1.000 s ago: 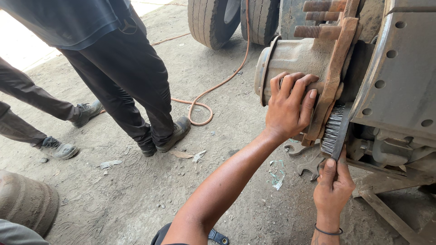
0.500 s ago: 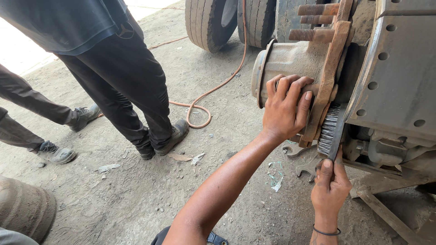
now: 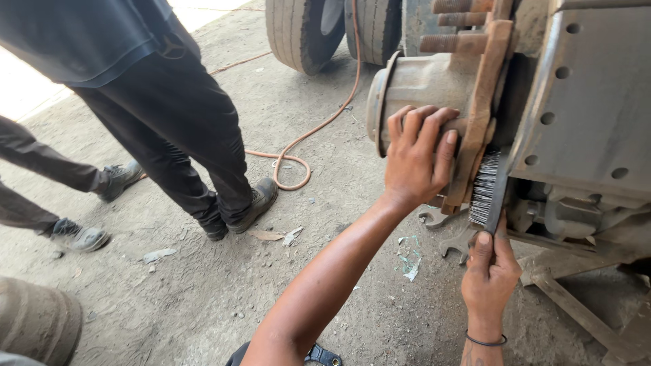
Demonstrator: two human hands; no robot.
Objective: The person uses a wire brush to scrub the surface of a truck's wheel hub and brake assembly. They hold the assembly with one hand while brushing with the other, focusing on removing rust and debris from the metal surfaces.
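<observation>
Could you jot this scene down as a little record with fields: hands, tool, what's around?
left hand: palm and fingers pressed on the rusty wheel hub
right hand: grips a wire brush, bristles against the hub flange
ground: wrenches under the hub, orange hose
bystander: standing, dark trousers, boots
behind: tyres

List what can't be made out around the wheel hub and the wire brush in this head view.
- Wire brush: its handle is buried in the right hand; the bristle tips are hidden behind the rusty flange.
- Wheel hub: its lower face is covered by the left hand; the studs are cut off by the top edge.
- Spanners on the ground: partly hidden by the forearm and brush.
- Standing person: upper body cut off by the top edge.
</observation>
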